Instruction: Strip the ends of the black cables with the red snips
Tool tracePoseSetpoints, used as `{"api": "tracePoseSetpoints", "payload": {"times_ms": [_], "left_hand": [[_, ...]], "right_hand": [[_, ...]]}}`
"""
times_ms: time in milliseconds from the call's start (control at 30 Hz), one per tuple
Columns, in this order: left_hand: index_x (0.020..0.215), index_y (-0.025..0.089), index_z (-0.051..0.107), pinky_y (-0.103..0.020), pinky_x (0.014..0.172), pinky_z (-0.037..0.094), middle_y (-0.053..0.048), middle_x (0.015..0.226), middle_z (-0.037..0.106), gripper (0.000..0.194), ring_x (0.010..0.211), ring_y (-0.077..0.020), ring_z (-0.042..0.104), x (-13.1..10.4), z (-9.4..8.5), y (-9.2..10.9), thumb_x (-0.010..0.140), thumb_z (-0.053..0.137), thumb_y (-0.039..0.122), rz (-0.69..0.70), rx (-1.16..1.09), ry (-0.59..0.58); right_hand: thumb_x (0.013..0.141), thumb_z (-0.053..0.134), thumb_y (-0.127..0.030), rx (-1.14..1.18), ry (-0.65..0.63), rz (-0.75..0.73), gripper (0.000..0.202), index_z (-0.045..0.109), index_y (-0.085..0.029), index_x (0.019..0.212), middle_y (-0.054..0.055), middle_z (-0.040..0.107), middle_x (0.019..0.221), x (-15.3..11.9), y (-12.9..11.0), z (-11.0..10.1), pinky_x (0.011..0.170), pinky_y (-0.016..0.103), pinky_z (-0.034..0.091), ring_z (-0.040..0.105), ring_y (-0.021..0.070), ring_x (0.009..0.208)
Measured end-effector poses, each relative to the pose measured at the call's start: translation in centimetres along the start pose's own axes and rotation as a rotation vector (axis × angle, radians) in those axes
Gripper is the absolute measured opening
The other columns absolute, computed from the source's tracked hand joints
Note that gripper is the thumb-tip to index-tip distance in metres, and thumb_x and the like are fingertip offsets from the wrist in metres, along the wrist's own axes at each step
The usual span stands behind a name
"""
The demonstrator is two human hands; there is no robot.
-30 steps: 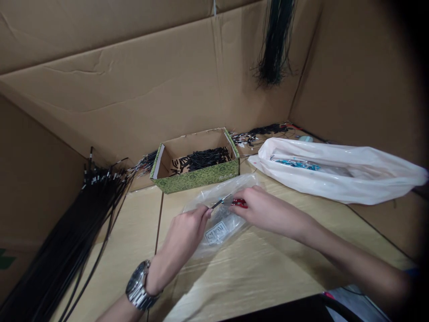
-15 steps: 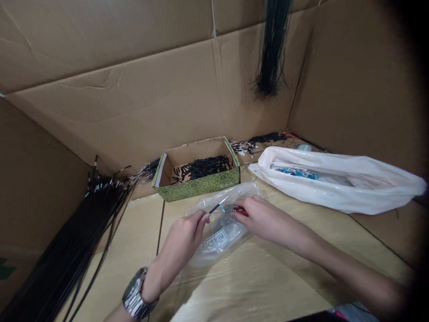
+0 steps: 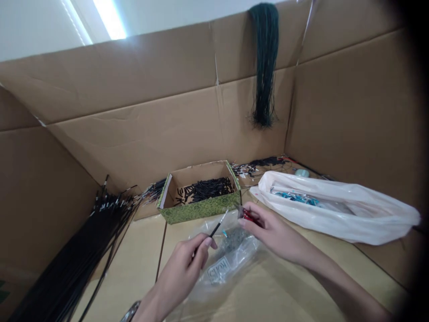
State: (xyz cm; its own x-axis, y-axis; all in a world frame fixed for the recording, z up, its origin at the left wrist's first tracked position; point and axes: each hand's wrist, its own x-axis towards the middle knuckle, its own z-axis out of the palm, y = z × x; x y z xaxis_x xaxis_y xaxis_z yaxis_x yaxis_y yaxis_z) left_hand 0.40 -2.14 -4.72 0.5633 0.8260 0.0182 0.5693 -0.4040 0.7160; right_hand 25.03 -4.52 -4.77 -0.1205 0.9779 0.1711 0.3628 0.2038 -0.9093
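My left hand (image 3: 187,259) pinches a thin black cable (image 3: 215,229), whose pale stripped end points up and to the right. In my right hand (image 3: 264,223) is a small red-handled tool (image 3: 247,215), its grey tip just right of the cable end and apart from it. Below both hands lies a clear plastic bag (image 3: 219,270) with printed letters and greyish contents that I cannot make out. A small blue piece (image 3: 225,233) shows over the bag, between the hands.
Behind the hands stands a green patterned box (image 3: 201,210) of short black tubes. A white bag (image 3: 338,223) with blue pieces lies right. Long black cables (image 3: 77,241) run along the left. Dark green wires (image 3: 266,67) hang on the cardboard wall (image 3: 150,129).
The view has tilted up, showing more wall and a bright light. My hands have moved slightly apart, and the tool is now away from the cable end, with the blue piece separate from it.
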Motion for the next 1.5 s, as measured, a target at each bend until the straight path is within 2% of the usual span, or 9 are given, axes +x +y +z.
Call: {"api": "tracePoseSetpoints", "payload": {"times_ms": [200,500,800,933,1033,1100,1200,1300,1500], "left_hand": [[0.097,0.019,0.064,-0.024,0.056,0.033,0.003,0.064,0.049,0.038,0.058,-0.0144,0.047,0.1,-0.4,1.3,0.105,0.037,0.046,0.075,0.015,0.07],[0.095,0.02,0.063,-0.024,0.057,0.035,0.003,0.065,0.051,0.034,0.059,-0.014,0.05,-0.3,0.1,1.2,0.105,0.037,0.04,0.153,0.031,0.062],[0.077,0.02,0.053,-0.026,0.067,0.039,0.001,0.071,0.055,0.038,0.067,-0.0143,0.053,-0.5,0.2,1.1,0.107,0.034,0.034,0.246,-0.029,0.005],[0.074,0.02,0.052,-0.027,0.069,0.039,0.001,0.069,0.055,0.04,0.068,-0.0145,0.054,-0.5,0.4,0.8,0.107,0.035,0.034,0.191,-0.101,-0.048],[0.073,0.02,0.052,-0.026,0.066,0.038,0.001,0.067,0.054,0.042,0.064,-0.0136,0.052,-0.3,0.5,0.4,0.107,0.034,0.036,0.181,-0.157,-0.067],[0.074,0.019,0.053,-0.025,0.064,0.038,0.002,0.066,0.052,0.042,0.063,-0.0134,0.05,-0.1,0.3,0.0,0.107,0.034,0.038,0.186,-0.162,-0.047],[0.085,0.019,0.058,-0.025,0.062,0.037,0.003,0.065,0.048,0.037,0.061,-0.0132,0.049,0.2,-0.1,-0.8,0.107,0.035,0.037,0.182,-0.114,-0.018],[0.094,0.019,0.06,-0.024,0.062,0.037,0.004,0.067,0.048,0.032,0.062,-0.0129,0.048,0.2,-0.4,-1.6,0.107,0.036,0.034,0.175,-0.043,-0.025],[0.086,0.02,0.055,-0.024,0.065,0.037,0.004,0.069,0.05,0.032,0.063,-0.0131,0.05,0.4,-0.1,-2.1,0.107,0.035,0.034,0.123,0.0,-0.048]], "right_hand": [[0.095,0.058,-0.034,0.067,0.053,-0.075,0.013,0.059,-0.021,0.095,-0.002,0.054,0.076,0.2,-2.3,1.1,0.064,0.028,0.039,0.05,0.0171,0.071],[0.096,0.057,-0.034,0.246,0.067,-0.059,0.014,0.06,-0.021,0.091,-0.001,0.057,0.084,-0.6,-1.8,1.8,0.069,0.029,0.04,0.051,0.0172,0.078],[0.077,0.08,-0.037,0.975,-0.2,0.118,0.032,0.055,-0.021,0.088,-0.01,0.039,0.063,-0.4,-1.9,3.0,0.047,0.022,0.023,0.025,0.0063,0.048],[0.074,0.082,-0.032,1.101,-0.215,0.181,0.032,0.054,-0.021,0.085,-0.011,0.037,0.058,-0.2,-1.2,4.5,0.046,0.02,0.021,0.021,0.0055,0.047],[0.074,0.081,-0.038,1.019,-0.195,0.19,0.033,0.054,-0.021,0.084,-0.011,0.039,0.056,0.0,-0.6,5.4,0.045,0.02,0.022,0.023,0.0058,0.046],[0.079,0.077,-0.042,0.828,-0.155,0.148,0.031,0.058,-0.021,0.091,-0.006,0.051,0.066,0.0,-0.2,5.2,0.048,0.021,0.031,0.037,0.0081,0.05],[0.093,0.063,-0.042,0.426,-0.056,0.058,0.026,0.063,-0.024,0.112,0.003,0.067,0.099,-0.7,0.3,3.8,0.077,0.03,0.049,0.062,0.0187,0.089],[0.099,0.051,-0.043,0.151,-0.038,0.086,0.03,0.064,-0.025,0.119,0.007,0.068,0.118,-1.8,1.0,2.6,0.098,0.039,0.045,0.059,0.0258,0.115],[0.099,0.053,-0.04,-0.082,-0.017,0.122,0.022,0.066,-0.023,0.105,0.004,0.07,0.095,-3.2,1.2,2.7,0.075,0.034,0.047,0.063,0.0227,0.085]]}}
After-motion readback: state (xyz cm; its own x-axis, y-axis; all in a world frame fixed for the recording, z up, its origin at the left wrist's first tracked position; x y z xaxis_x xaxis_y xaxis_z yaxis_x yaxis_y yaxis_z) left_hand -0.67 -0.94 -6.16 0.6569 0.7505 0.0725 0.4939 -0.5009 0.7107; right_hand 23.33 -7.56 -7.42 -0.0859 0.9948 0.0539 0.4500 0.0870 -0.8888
